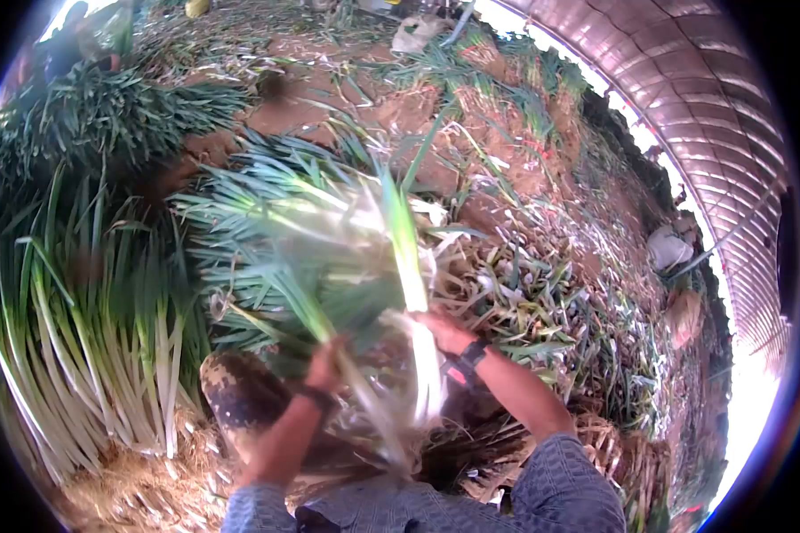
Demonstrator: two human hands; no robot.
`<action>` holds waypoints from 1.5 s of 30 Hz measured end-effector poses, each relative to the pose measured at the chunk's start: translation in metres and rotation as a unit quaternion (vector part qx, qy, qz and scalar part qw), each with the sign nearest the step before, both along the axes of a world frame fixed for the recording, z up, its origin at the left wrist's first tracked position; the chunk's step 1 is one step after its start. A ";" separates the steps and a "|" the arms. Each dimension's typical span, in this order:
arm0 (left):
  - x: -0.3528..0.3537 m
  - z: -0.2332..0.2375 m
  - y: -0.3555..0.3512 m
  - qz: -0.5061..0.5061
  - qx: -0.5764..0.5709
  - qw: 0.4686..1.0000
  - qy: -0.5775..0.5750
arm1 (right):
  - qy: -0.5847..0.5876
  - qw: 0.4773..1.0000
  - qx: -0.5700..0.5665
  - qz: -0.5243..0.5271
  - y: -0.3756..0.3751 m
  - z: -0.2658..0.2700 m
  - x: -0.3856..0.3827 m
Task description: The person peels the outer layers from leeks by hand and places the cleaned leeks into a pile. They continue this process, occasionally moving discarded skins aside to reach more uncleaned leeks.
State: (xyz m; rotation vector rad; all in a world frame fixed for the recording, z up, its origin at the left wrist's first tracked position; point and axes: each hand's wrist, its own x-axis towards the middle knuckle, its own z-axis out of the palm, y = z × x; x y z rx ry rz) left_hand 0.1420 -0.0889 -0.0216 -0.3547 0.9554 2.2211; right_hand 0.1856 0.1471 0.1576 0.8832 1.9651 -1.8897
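Note:
My right hand [442, 330] is wrapped round a white and green leek stalk [405, 258], which stands nearly upright with its roots low near my lap. To its left, my left hand [326, 362] is closed round another leek [369, 401], slanting with its green leaves up and to the left. Motion blurs this leek and its roots. Just beyond my hands lies a pile of leeks [267, 213], leaves toward the left, partly smeared. Both wrists wear dark bands.
Upright leeks [107, 346] stand packed at the left, with more leafy leeks [107, 115] behind. Trimmed leaves and scraps [551, 311] cover the ground at the right. My knee [240, 395] is beside my left hand. A person [71, 44] is at the upper left.

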 end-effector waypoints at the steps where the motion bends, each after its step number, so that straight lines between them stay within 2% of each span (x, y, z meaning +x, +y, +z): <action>1: 0.025 -0.007 0.006 -0.015 -0.029 0.997 -0.063 | -0.013 0.997 -0.077 0.031 0.001 -0.028 0.009; 3: 0.067 -0.019 0.001 -0.096 0.006 0.995 0.003 | -0.077 0.992 0.006 0.095 0.022 -0.131 0.027; 5: 0.101 0.015 -0.005 -0.055 0.050 0.987 0.142 | -0.136 0.982 0.093 0.094 -0.014 -0.121 0.048; 6: 0.105 -0.014 -0.001 -0.084 0.003 0.983 0.165 | -0.107 0.982 0.117 0.100 -0.037 -0.092 0.056; 8: 0.105 -0.054 0.005 -0.089 -0.038 0.987 0.129 | -0.018 0.988 0.066 0.138 -0.035 -0.093 0.062; 9: 0.099 -0.057 0.004 -0.066 -0.031 0.995 0.071 | 0.027 0.988 0.042 0.149 -0.031 -0.092 0.066; 12: 0.073 -0.052 0.017 0.037 -0.006 0.986 0.164 | 0.050 0.974 0.073 0.210 -0.040 -0.031 0.052; 13: 0.056 -0.003 0.013 0.037 -0.009 0.993 0.108 | 0.057 0.967 0.083 0.233 -0.043 -0.019 0.049; 14: 0.038 0.051 0.009 0.040 -0.012 0.998 0.051 | 0.144 0.953 0.102 0.246 -0.042 -0.024 0.047; 15: 0.027 0.076 0.007 0.029 -0.018 0.999 -0.042 | 0.129 0.947 0.128 0.267 -0.042 -0.025 0.043; 17: 0.018 0.069 0.015 0.042 -0.001 0.999 -0.012 | 0.097 0.930 0.172 0.310 -0.043 -0.026 0.035; 19: 0.017 0.066 0.023 0.061 0.061 0.995 0.041 | 0.103 0.897 0.281 0.325 -0.028 -0.090 0.037; 21: 0.022 0.048 0.024 0.034 0.067 0.997 0.035 | 0.083 0.853 0.358 0.371 -0.037 -0.097 0.031; 22: 0.024 0.038 0.024 0.021 0.070 0.997 0.032 | 0.057 0.829 0.381 0.406 -0.057 -0.062 0.029; 23: 0.026 0.048 0.021 -0.015 0.067 0.998 0.011 | 0.029 0.804 0.403 0.437 -0.069 -0.043 0.031; 24: 0.029 0.054 0.019 -0.011 0.072 0.997 0.009 | 0.089 0.834 0.361 0.409 -0.071 -0.050 0.030; 25: 0.033 0.063 0.013 -0.022 0.036 0.998 0.041 | 0.104 0.823 0.372 0.416 -0.070 -0.053 0.036; 27: 0.030 -0.006 0.030 0.060 0.047 0.995 0.064 | 0.134 0.800 0.395 0.431 -0.074 -0.050 0.045; 28: 0.036 -0.001 0.024 0.132 0.074 0.973 0.173 | 0.197 0.798 0.384 0.421 -0.073 -0.046 0.051; 29: 0.030 0.002 0.021 0.148 0.043 0.971 0.185 | 0.115 0.810 0.373 0.438 -0.064 -0.039 0.058; 31: -0.009 -0.017 0.024 0.116 -0.033 0.990 0.076 | -0.059 0.818 0.336 0.463 -0.047 0.012 0.076; 32: -0.032 -0.046 0.026 0.138 -0.076 0.979 0.128 | -0.039 0.818 0.351 0.454 -0.027 0.018 0.090; 34: -0.069 -0.042 0.033 0.165 -0.107 0.977 0.080 | -0.031 0.822 0.379 0.425 0.003 0.035 0.115; 35: -0.081 -0.005 0.027 0.171 -0.096 0.980 -0.021 | -0.043 0.824 0.390 0.408 0.009 0.048 0.123; 37: -0.081 0.051 0.009 0.182 -0.065 0.981 0.002 | 0.121 0.843 0.365 0.376 0.004 0.085 0.141; 38: -0.096 0.032 -0.004 0.131 -0.049 0.989 0.047 | 0.114 0.865 0.340 0.350 0.011 0.089 0.149; 39: -0.123 -0.007 -0.004 0.097 -0.107 0.989 0.017 | 0.107 0.885 0.315 0.324 0.018 0.093 0.156; 40: -0.125 -0.016 0.003 0.098 -0.084 0.991 0.027 | 0.100 0.904 0.289 0.300 0.028 0.097 0.163; 41: -0.124 -0.019 0.003 0.099 -0.064 0.992 0.038 | 0.026 0.900 0.333 0.279 0.050 0.098 0.169; 43: -0.106 0.004 0.011 0.097 -0.136 0.981 0.095 | 0.031 0.859 0.453 0.236 0.071 0.103 0.169; 44: -0.101 0.011 0.015 0.103 -0.153 0.982 0.041 | -0.002 0.834 0.486 0.262 0.085 0.100 0.176; 45: -0.104 -0.003 0.020 0.121 -0.158 0.979 0.032 | -0.035 0.803 0.521 0.289 0.103 0.094 0.183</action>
